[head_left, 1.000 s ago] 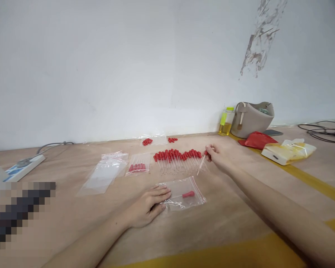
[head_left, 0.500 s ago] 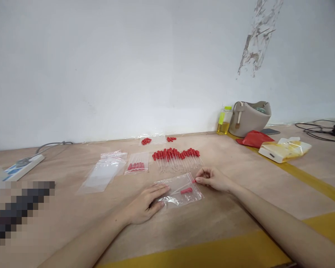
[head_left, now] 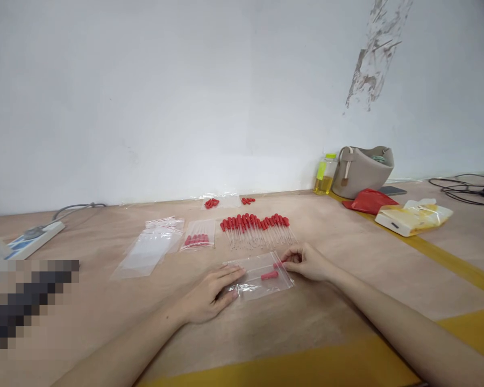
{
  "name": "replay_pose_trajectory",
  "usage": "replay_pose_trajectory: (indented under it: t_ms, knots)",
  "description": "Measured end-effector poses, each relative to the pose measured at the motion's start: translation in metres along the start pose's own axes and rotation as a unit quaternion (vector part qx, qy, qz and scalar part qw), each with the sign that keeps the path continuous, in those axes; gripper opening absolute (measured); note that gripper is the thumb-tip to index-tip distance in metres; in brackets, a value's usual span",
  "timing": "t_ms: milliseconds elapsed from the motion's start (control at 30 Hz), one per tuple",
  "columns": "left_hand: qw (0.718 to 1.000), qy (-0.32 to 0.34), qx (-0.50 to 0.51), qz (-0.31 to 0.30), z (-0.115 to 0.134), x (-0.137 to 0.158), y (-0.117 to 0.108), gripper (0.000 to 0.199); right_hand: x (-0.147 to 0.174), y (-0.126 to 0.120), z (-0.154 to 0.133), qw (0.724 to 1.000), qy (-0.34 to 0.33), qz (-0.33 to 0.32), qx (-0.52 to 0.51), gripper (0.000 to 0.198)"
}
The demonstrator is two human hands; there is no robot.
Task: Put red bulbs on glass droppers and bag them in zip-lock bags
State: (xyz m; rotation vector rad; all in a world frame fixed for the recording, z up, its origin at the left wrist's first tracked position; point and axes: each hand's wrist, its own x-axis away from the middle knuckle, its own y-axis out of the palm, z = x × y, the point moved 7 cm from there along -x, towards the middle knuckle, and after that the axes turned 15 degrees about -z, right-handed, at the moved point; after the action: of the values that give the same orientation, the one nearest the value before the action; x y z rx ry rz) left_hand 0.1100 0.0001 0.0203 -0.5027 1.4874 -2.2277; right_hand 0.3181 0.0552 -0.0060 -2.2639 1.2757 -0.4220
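A clear zip bag (head_left: pixel 252 293) lies flat on the table between my hands. Inside it rests a dropper with a red bulb (head_left: pixel 269 275). My left hand (head_left: pixel 212 293) is spread open, its fingers pressing on the bag's left end. At the bag's right-hand mouth, my right hand (head_left: pixel 302 262) pinches the red bulb of a second dropper (head_left: pixel 278 264), whose thin clear tube points left into the bag. Just beyond, a row of red-bulbed droppers (head_left: pixel 254 223) lies side by side. To their left is a zip bag holding several droppers (head_left: pixel 197 240).
Flat zip bags (head_left: pixel 147 252) lie left, near a power strip (head_left: pixel 40 239). Loose red bulbs (head_left: pixel 212 203) sit by the wall. At the right stand a bottle of yellow liquid (head_left: pixel 325 174) and a grey bag (head_left: pixel 361 172), with a red pouch (head_left: pixel 369 201) and black cables (head_left: pixel 463 188).
My right hand has shifted slightly left, sliding the second dropper further into the bag's mouth. My left hand stays where it was on the bag.
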Motion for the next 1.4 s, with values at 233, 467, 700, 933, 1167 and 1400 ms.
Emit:
replay_pose_trajectory:
  t_ms: [233, 467, 700, 933, 1167, 1400]
  knots:
    - [1.000, 0.001, -0.003, 0.001, -0.003, 0.000, 0.003, 0.043, -0.001, 0.018, -0.009, 0.992, -0.032, -0.041, -0.112, 0.034]
    - [1.000, -0.003, -0.009, -0.005, -0.005, 0.000, 0.004, 0.040, -0.007, -0.008, 0.008, 0.995, 0.029, 0.024, -0.097, 0.030]
    - [1.000, -0.002, 0.000, 0.002, -0.007, 0.002, 0.006, 0.037, -0.038, -0.076, 0.015, 0.946, 0.115, 0.221, 0.208, 0.013]
    - [1.000, 0.011, 0.005, 0.015, -0.006, 0.001, 0.006, 0.035, -0.078, -0.099, 0.034, 0.912, 0.218, 0.292, 0.191, 0.037]
    - [0.999, 0.018, 0.030, 0.018, 0.000, 0.002, 0.001, 0.034, -0.094, -0.102, 0.049, 0.925, 0.217, 0.288, 0.117, 0.020]
    - [0.999, 0.018, 0.021, 0.017, -0.002, 0.001, 0.004, 0.037, -0.087, -0.108, 0.029, 0.958, 0.128, 0.257, -0.024, 0.020]
